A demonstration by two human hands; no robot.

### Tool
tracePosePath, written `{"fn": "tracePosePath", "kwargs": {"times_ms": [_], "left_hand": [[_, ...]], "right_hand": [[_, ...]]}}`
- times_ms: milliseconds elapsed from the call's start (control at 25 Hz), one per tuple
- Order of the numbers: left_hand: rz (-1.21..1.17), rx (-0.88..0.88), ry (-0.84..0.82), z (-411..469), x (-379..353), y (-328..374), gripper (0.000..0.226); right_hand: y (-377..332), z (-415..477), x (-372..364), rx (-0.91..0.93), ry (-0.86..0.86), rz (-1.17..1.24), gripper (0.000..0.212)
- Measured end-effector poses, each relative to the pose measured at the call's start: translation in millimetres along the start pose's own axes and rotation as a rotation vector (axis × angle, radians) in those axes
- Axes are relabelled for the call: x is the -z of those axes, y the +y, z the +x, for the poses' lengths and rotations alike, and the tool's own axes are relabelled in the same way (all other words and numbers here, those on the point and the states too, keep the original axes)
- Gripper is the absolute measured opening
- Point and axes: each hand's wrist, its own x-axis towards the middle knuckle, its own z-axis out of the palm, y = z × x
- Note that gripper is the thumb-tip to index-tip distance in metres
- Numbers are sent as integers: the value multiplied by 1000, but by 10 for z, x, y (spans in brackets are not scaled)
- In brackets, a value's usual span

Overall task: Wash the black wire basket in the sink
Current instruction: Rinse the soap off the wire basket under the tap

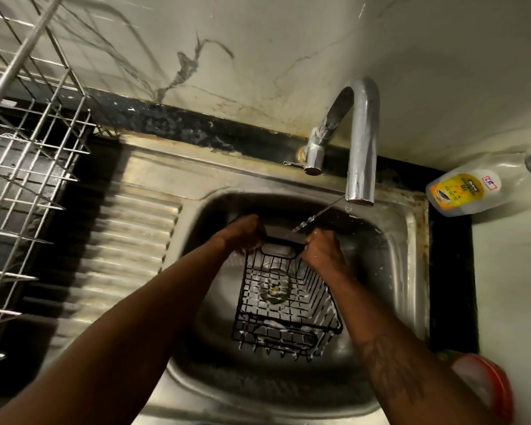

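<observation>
While thin water stream falls from faucet [360, 142] at back edge of sink [411, 256], I see black wire basket [285, 302] tilted within bowl, above drain [275, 291]. Grip of left hand [242, 234] curled round basket's far rim; grip of right hand [322, 250] likewise, same rim. Detergent bottle [466, 191] lies at back-right corner.

The black wire basket [285, 305] is a rectangular, open-grid crate with a solid dark band along its far end. It is tipped up on end inside the sink [411, 271], open side facing the camera, its near end low in the basin. White suds cling to its wires, mostly along the lower rungs. The left hand [242, 234] and right hand [322, 250] grip the far band at either corner. The sink is stained stainless steel, its drain [273, 289] visible through the basket's mesh.
</observation>
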Motion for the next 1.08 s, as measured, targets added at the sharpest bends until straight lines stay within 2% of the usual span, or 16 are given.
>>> {"fn": "tracePosePath", "kwargs": {"times_ms": [80, 160, 240, 400, 520, 640, 800, 880, 960, 1080], "left_hand": [[-68, 66, 15, -26, 61, -17, 11], [-80, 86, 120, 28, 53, 53, 8], [-105, 70, 199, 65, -13, 183, 23], [-263, 51, 161, 109, -209, 419, 25], [-328, 51, 175, 92, -221, 537, 30], [-411, 84, 172, 74, -171, 515, 26], [-438, 123, 103, 103, -130, 352, 6], [-519, 154, 167, 85, -186, 323, 6], [-487, 151, 248, 70, -231, 322, 15], [-295, 110, 364, 95, -243, 308, 38]], "right_hand": [[-39, 57, 58, 0, 46, -5, 12], [-42, 109, 173, -9, 76, 58, 17], [46, 143, 251, -14, 84, 24, 19], [334, 148, 297, -4, 43, -135, 16], [382, 120, 350, 0, 42, -160, 22], [326, 124, 350, 14, 40, -144, 22], [228, 127, 303, -25, 51, -47, 19], [209, 123, 292, -37, 52, -42, 19], [192, 117, 299, -45, 61, -27, 19], [143, 114, 288, -22, 57, -13, 18]]}}
